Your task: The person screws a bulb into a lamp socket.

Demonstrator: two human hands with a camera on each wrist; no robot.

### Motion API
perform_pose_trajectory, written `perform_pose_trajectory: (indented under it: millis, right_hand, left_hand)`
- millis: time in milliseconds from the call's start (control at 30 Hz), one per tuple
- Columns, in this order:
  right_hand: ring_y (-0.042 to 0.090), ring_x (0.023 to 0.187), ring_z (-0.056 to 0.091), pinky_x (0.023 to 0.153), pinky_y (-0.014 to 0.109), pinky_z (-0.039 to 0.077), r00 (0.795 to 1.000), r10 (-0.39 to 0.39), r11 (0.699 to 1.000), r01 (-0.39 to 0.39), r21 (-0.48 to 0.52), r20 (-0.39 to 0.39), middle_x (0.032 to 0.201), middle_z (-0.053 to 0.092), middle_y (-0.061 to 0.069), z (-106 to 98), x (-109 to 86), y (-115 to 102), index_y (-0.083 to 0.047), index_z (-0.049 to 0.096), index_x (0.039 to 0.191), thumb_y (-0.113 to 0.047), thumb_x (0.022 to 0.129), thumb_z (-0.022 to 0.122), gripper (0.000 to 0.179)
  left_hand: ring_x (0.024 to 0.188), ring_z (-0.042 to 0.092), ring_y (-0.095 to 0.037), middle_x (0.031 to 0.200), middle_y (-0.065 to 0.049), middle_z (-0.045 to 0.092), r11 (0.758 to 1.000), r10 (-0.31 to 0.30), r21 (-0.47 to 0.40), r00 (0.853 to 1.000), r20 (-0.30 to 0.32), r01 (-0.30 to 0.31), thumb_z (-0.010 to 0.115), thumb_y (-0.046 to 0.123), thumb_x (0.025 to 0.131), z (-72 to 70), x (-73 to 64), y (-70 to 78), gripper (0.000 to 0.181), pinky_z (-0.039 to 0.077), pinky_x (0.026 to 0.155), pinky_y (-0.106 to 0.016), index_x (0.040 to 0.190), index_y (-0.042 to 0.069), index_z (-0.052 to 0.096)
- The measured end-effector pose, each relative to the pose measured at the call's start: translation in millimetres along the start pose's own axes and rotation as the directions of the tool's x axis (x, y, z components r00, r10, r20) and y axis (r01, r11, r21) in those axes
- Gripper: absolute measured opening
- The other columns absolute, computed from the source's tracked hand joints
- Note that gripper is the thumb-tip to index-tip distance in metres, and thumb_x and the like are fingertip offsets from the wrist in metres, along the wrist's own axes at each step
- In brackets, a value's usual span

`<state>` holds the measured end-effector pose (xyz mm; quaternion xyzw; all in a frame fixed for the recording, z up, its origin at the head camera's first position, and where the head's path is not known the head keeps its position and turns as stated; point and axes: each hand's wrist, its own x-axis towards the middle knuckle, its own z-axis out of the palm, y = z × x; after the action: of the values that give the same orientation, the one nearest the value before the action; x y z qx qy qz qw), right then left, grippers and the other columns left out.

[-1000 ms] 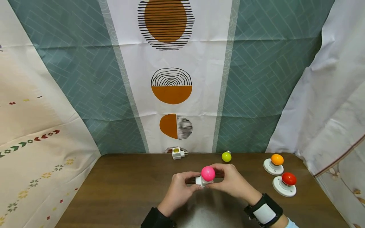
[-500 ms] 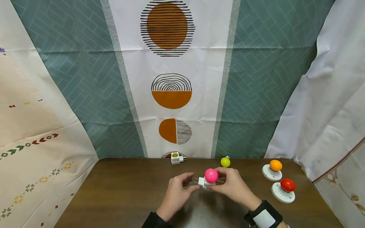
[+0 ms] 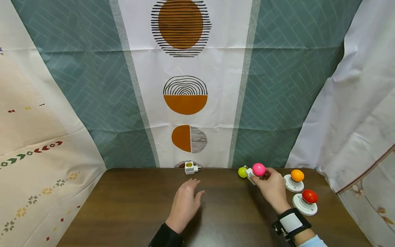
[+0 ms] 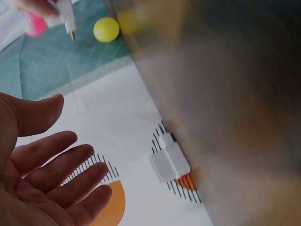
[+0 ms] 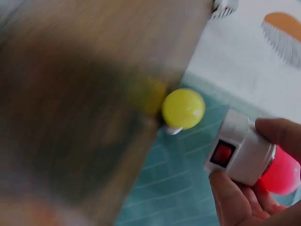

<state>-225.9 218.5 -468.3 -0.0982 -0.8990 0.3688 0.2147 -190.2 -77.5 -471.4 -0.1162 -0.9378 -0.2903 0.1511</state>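
Note:
My right hand [image 3: 273,188] grips a white plug-in lamp socket [image 5: 242,148] between thumb and fingers, over the back right of the table. A pink bulb [image 3: 259,169] sits in that socket, and a red switch [image 5: 223,153] shows on its side in the right wrist view. Close to its left lies a yellow-green bulb [image 3: 242,172], loose on the table. My left hand [image 3: 185,204] hovers over the middle with fingers extended, holding nothing. Beyond it, near the back edge, stands a second white plug-in socket [image 3: 189,168] without a bulb.
Two round white lamp bases stand at the right, one with an orange bulb [image 3: 297,175], the other with a red bulb [image 3: 310,196]. Patterned cloth [image 3: 268,103] hangs behind the brown table [image 3: 129,206]; pale cloths flank both sides.
My left hand has let go of the socket and drawn back to the left. My right hand has carried the socket and pink bulb right and away, beside the yellow-green bulb.

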Motion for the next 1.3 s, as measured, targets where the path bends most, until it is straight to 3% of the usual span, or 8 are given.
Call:
perform_pose_trajectory:
  millis: [167, 233, 400, 700, 900, 1300]
  right_hand:
    - [0.031, 0.077, 0.061, 0.063, 0.038, 0.047, 0.994, 0.037, 0.999, -0.04, -0.028, -0.099, 0.089, 0.067, 0.022, -2.0, 13.8, 13.9, 0.006, 0.056, 0.113, -0.025, 0.071, 0.079, 0.057]
    - [0.035, 0.075, 0.06, 0.062, 0.042, 0.045, 0.992, 0.03, 0.998, -0.036, -0.049, -0.125, 0.086, 0.066, 0.023, -2.4, 17.7, 18.3, 0.007, 0.057, 0.109, -0.024, 0.071, 0.077, 0.053]
    - [0.042, 0.068, 0.058, 0.056, 0.045, 0.04, 0.987, 0.012, 0.995, -0.028, -0.093, -0.161, 0.072, 0.065, 0.022, -0.3, 21.7, 27.8, 0.005, 0.062, 0.082, -0.021, 0.068, 0.076, 0.033]
    - [0.047, 0.074, 0.058, 0.06, 0.052, 0.041, 0.982, 0.097, 0.988, -0.115, -0.103, -0.16, 0.08, 0.065, 0.027, 6.0, 22.3, 39.6, 0.007, 0.061, 0.083, -0.022, 0.069, 0.076, 0.036]
    - [0.049, 0.077, 0.056, 0.061, 0.051, 0.04, 0.973, 0.169, 0.976, -0.187, -0.11, -0.157, 0.085, 0.064, 0.03, 5.3, 21.0, 44.8, 0.01, 0.061, 0.087, -0.023, 0.07, 0.076, 0.04]
    - [0.047, 0.079, 0.056, 0.064, 0.049, 0.039, 0.967, 0.205, 0.971, -0.22, -0.092, -0.153, 0.091, 0.064, 0.032, 2.3, 16.0, 54.7, 0.012, 0.06, 0.094, -0.023, 0.071, 0.075, 0.044]
  left_hand:
    - [0.116, 0.058, -0.024, 0.116, -0.007, 0.067, 0.998, -0.001, 0.059, 1.0, -0.014, 0.002, 0.072, 0.024, 0.082, -6.3, 7.1, -3.2, 0.033, 0.047, 0.095, -0.044, 0.111, 0.009, 0.068]
    - [0.115, 0.058, -0.025, 0.116, -0.006, 0.067, 0.998, -0.009, 0.07, 1.0, -0.008, 0.01, 0.072, 0.024, 0.082, -8.6, 8.4, -3.9, 0.033, 0.047, 0.095, -0.044, 0.111, 0.009, 0.068]
    - [0.114, 0.059, -0.025, 0.114, -0.006, 0.067, 0.995, -0.001, 0.1, 1.0, 0.0, 0.001, 0.072, 0.025, 0.082, -10.6, 8.7, -5.6, 0.035, 0.046, 0.096, -0.044, 0.111, 0.007, 0.067]
    - [0.11, 0.059, -0.029, 0.115, -0.013, 0.065, 0.989, 0.044, 0.139, 0.998, 0.039, -0.049, 0.073, 0.035, 0.08, -7.1, 3.9, -10.9, 0.047, 0.047, 0.093, -0.044, 0.115, 0.004, 0.064]
    - [0.11, 0.059, -0.03, 0.116, -0.014, 0.064, 0.989, 0.037, 0.138, 0.997, 0.064, -0.046, 0.073, 0.039, 0.079, -5.0, 1.8, -11.3, 0.052, 0.047, 0.092, -0.045, 0.117, 0.004, 0.063]
    - [0.106, 0.06, -0.03, 0.11, -0.01, 0.068, 0.991, -0.009, 0.132, 0.991, 0.13, -0.009, 0.073, 0.042, 0.077, -0.6, -1.2, -9.3, 0.053, 0.047, 0.091, -0.047, 0.115, 0.006, 0.065]
